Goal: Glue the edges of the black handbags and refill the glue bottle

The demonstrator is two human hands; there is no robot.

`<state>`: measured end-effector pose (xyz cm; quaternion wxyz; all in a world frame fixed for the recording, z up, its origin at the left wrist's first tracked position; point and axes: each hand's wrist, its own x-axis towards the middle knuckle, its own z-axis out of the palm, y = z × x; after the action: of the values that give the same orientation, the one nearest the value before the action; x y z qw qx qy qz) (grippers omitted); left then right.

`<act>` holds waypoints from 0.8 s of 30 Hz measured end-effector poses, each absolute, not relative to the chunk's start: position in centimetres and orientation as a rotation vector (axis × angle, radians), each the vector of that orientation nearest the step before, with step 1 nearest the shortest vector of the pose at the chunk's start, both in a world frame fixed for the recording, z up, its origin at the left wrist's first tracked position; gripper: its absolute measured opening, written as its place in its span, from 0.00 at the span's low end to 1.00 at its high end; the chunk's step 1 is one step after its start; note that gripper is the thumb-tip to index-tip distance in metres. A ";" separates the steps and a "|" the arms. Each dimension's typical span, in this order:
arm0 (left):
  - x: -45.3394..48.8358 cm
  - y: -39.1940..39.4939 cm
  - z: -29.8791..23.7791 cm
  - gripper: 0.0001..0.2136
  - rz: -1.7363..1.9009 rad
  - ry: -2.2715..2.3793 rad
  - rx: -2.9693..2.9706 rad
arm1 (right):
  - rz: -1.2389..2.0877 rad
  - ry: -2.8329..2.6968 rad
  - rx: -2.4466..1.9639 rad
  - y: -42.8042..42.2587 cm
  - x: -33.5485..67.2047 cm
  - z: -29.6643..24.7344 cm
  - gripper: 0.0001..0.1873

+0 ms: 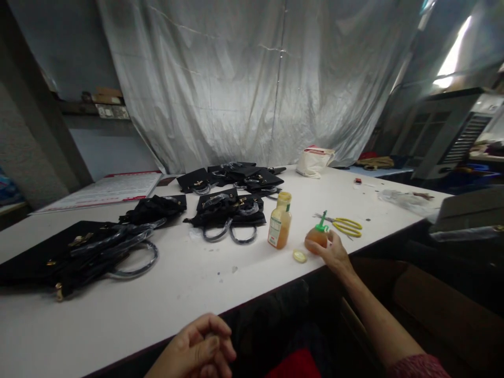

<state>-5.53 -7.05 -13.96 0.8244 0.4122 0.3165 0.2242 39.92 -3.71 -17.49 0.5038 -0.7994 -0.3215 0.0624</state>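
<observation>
My right hand (334,254) is wrapped round a small round squeeze bottle (316,239) of amber liquid with a green nozzle cap, at the table's front edge. Left of it a pale yellow lid (300,256) lies flat. Behind the lid stands an uncapped glass bottle (280,221), labelled and partly filled with amber liquid. Yellow-handled scissors (346,227) lie just beyond the squeeze bottle. My left hand (200,346) hangs in front of the table edge, its fingers loosely curled and apart, with nothing seen in it.
Black handbags (232,210) with plastic-wrapped handles lie across the left and middle of the white table (244,275). A white bag (315,161) stands at the back. Clear plastic (405,200) lies at the right. A silver sheet (252,89) hangs behind.
</observation>
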 end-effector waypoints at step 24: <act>21.9 6.8 -15.5 0.35 0.976 1.046 1.633 | -0.339 -1.159 -1.667 -14.5 30.1 -21.0 0.16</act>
<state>21.88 6.85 -15.45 0.4663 0.6654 0.4262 0.3976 30.07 -14.49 -21.02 0.5154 -0.6941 -0.4823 -0.1411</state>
